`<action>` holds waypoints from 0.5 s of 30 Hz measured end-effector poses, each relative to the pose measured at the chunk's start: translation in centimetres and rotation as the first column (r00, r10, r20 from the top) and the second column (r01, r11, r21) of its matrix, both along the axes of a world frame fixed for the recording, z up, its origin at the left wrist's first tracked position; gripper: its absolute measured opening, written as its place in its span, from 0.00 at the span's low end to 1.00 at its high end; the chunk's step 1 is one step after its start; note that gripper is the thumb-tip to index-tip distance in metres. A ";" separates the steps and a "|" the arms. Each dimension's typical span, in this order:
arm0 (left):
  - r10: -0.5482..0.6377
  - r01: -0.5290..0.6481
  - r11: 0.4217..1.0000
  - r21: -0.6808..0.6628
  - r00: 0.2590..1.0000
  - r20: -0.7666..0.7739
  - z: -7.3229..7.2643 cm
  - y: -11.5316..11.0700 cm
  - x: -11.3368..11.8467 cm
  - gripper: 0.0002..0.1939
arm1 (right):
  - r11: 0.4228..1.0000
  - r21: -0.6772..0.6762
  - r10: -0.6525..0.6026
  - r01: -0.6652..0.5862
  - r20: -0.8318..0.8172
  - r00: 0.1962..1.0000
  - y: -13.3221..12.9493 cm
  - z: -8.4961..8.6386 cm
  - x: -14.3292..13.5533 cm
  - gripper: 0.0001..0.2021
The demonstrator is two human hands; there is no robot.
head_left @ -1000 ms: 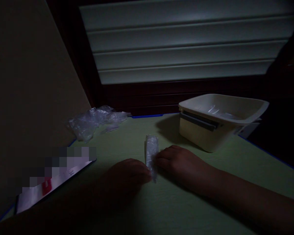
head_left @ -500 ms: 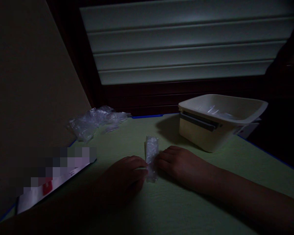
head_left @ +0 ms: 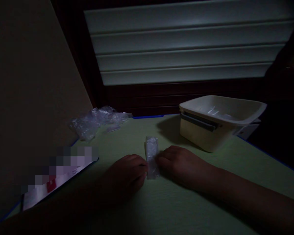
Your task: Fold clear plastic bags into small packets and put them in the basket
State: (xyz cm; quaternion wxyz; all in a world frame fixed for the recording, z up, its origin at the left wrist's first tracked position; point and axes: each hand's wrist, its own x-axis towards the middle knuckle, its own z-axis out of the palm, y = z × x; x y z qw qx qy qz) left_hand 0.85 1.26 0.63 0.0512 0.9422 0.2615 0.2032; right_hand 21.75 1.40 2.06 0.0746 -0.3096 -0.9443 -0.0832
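Note:
A narrow strip of folded clear plastic bag (head_left: 152, 153) lies lengthwise on the light green table (head_left: 186, 202), pointing away from me. My left hand (head_left: 128, 173) is closed, its fingertips and thumb at the strip's lower left edge. From the other side, my right hand (head_left: 177, 163) has its curled fingers against the right edge, and its fingertips are partly hidden. The strip's far end shows free of both hands. Dim light hides the fine folds.
Crumpled clear plastic bags (head_left: 95, 120) lie at the back left. A cream plastic bin (head_left: 201, 135) with a grey handle stands at the back right, with clear plastic inside. At the left rests a tablet-like device (head_left: 63, 178), its screen partly pixelated. Behind the table is a slatted panel (head_left: 181, 42).
My left thumb and fingers have closed together at the strip's edge, and the strip's near end has drawn in slightly. My right fingers have curled a little more. The view has shifted slightly.

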 end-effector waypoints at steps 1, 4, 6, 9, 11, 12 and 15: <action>0.005 -0.005 1.000 -0.001 1.000 0.003 0.0 0.0 0.0 0.10 | 1.000 -0.015 -0.003 0.003 -0.016 1.000 0.0 0.0 0.0 0.05; 0.011 -0.011 1.000 0.005 1.000 -0.008 0.0 0.1 0.0 0.09 | 0.997 -0.070 -0.021 0.017 -0.063 0.998 0.0 0.0 -0.1 0.06; 0.011 -0.010 1.000 0.019 1.000 -0.016 0.0 0.1 0.0 0.08 | 0.994 -0.107 -0.023 0.012 -0.099 0.995 -0.1 0.0 -0.2 0.07; -0.001 0.002 1.000 0.020 1.000 -0.025 0.0 0.2 -0.1 0.08 | 0.987 -0.162 -0.027 0.002 -0.153 0.988 -0.2 0.0 -0.3 0.08; 0.004 -0.004 1.000 0.016 1.000 -0.014 -0.1 0.3 -0.2 0.07 | 0.978 -0.208 -0.063 0.023 -0.191 0.980 -0.3 0.0 -0.4 0.09; 0.008 -0.008 1.000 0.013 1.000 0.000 -0.3 0.3 -0.3 0.07 | 0.972 -0.233 -0.086 0.036 -0.211 0.974 -0.3 0.1 -0.4 0.09; 0.017 -0.017 1.000 -0.009 0.999 0.051 -0.6 0.4 -0.5 0.08 | 0.953 -0.298 -0.142 0.057 -0.270 0.952 -0.4 0.2 -0.3 0.09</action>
